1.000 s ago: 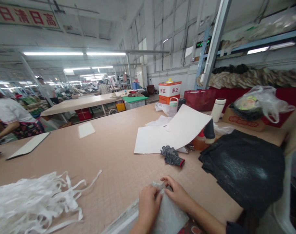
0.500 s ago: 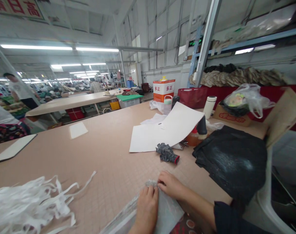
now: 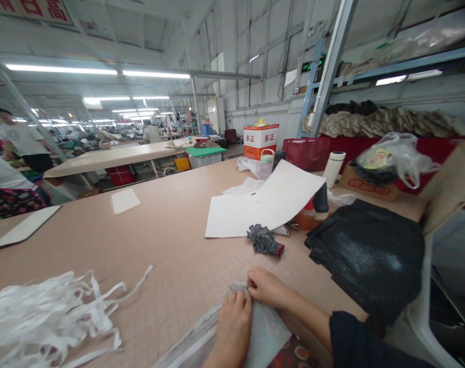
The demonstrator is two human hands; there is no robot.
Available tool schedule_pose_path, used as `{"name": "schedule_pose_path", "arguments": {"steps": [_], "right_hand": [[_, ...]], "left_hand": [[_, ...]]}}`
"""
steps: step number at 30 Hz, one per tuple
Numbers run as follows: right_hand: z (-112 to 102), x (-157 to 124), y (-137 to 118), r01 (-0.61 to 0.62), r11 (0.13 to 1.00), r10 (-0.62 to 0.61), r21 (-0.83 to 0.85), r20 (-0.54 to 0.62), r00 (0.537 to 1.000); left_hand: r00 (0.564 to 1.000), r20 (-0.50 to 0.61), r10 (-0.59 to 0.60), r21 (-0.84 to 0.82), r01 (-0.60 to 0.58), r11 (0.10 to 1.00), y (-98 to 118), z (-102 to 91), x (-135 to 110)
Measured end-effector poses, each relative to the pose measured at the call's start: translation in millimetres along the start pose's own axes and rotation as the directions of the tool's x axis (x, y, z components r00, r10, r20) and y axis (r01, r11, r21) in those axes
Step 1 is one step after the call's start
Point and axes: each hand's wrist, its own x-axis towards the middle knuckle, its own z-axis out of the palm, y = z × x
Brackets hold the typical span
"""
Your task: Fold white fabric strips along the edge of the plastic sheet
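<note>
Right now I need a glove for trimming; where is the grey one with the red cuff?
The grey glove lies crumpled on the table, right of centre, at the near edge of the white sheet, just beyond both hands.

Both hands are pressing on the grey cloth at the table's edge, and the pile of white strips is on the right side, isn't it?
Not quite. Both hands, the left hand and right hand, do press on the grey cloth at the table edge, but the head view shows the white strips piled on the left side. A black sheet lies on the right.
</note>
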Motion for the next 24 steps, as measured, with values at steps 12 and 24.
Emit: {"name": "schedule_pose_path", "arguments": {"steps": [12, 24], "right_hand": [[8, 6, 5, -0.011, 0.998, 0.011, 0.056, -0.003, 1.0], [34, -16, 0, 0.117, 0.982, -0.087, 0.147, -0.196, 0.977]], "left_hand": [[0.997, 0.073, -0.035, -0.027, 0.037, 0.999, 1, -2.6, 1], [0.981, -0.188, -0.057, -0.336, -0.009, 0.942, -7, 13.0, -5]]}}
